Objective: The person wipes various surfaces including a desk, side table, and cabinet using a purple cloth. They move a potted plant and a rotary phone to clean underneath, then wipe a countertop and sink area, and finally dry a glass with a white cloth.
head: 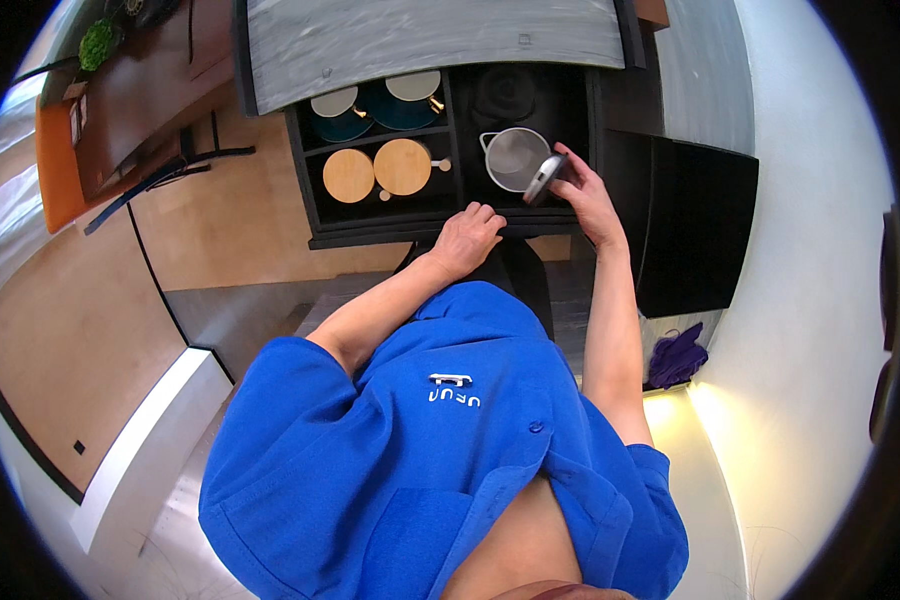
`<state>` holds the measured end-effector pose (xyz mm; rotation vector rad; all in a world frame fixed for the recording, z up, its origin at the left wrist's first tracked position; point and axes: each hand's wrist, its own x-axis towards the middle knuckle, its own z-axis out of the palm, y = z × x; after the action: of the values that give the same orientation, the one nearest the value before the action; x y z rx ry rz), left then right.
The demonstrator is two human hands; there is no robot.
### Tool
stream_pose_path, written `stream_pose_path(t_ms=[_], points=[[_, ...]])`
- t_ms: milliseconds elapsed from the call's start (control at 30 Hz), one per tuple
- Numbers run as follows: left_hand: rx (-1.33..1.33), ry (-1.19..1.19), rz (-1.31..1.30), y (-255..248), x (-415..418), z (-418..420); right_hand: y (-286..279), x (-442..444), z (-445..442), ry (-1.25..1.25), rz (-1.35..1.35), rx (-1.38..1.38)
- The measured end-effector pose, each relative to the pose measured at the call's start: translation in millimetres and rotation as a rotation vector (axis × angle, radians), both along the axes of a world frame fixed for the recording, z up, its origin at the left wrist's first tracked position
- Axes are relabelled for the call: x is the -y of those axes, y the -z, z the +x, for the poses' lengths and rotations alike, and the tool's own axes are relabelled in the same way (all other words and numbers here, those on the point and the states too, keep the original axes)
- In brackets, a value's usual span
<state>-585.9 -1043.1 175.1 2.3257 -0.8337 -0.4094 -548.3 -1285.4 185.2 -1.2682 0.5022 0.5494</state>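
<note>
Before me is a pulled-out black drawer (454,177) with compartments. My left hand (468,238) lies at its front edge, fingers curled over the rim. Over the right compartment, my right hand (588,196) grips a silver and dark lid-like object (545,178), tilted and slightly blurred. This object overlaps the right side of a white-rimmed, grey cup-like vessel (516,154) with a handle on its left. The vessel stands in the right compartment; its inside looks translucent or mesh-like. Whether the lid-like object touches it I cannot tell.
Two wooden-lidded containers (403,166) fill the front-left compartment. Behind them sit dark teal cups and saucers (405,105) with gold handles. A dark round object (504,94) lies at the back right. The grey marbled countertop (435,45) overhangs the drawer. Purple gloves (676,356) lie at right.
</note>
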Motion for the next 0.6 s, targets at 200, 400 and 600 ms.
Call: stream_pose_path(t_ms=[200, 400, 600], points=[[-0.032, -0.035, 0.07, -5, 0, 3, 36, -45, 20, -0.21, -0.686, 0.216], [-0.762, -0.099, 0.299, -46, -6, 2, 32, -64, 36, -0.344, -0.919, -0.04], [-0.887, -0.117, 0.471, -41, -2, -1, 26, -62, 29, -0.217, -0.954, 0.118]])
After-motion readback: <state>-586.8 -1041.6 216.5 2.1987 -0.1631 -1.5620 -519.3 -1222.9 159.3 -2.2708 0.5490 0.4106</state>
